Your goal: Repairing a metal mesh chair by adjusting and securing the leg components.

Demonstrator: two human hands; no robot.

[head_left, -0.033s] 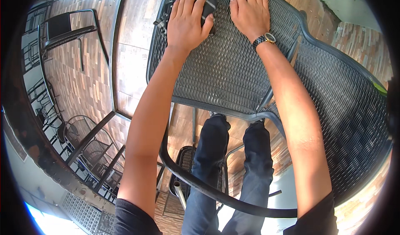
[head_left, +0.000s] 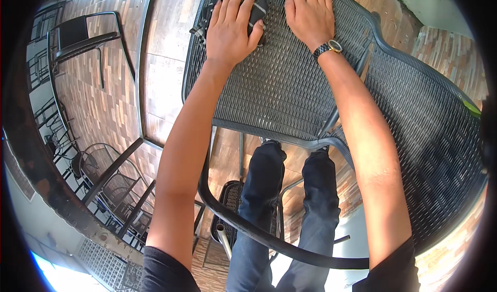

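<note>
My left hand (head_left: 230, 30) lies flat, fingers a little apart, on a dark checked cloth (head_left: 260, 3) with pale lines. It presses this cloth against the woven seat (head_left: 269, 85) of a black chair, near its far left corner. Flat on the same seat, to the right of the cloth, rests my right hand (head_left: 312, 17), fingers stretched out and holding nothing. A dark wristwatch (head_left: 328, 48) is on my right wrist. The chair's woven backrest (head_left: 429, 121) spreads to the right, beneath and beyond my right forearm. Part of the cloth is hidden under my left hand.
A black curved armrest (head_left: 269, 245) crosses in front of my legs (head_left: 264, 188). At the left stand a metal-framed table (head_left: 141, 85) and several dark chairs (head_left: 72, 33). A pale planter (head_left: 435, 7) with green leaves stands at the far right. The floor (head_left: 121, 79) has a wood-strip pattern.
My left hand and the cloth have shifted very slightly to the left. My right hand stays in nearly the same place.
</note>
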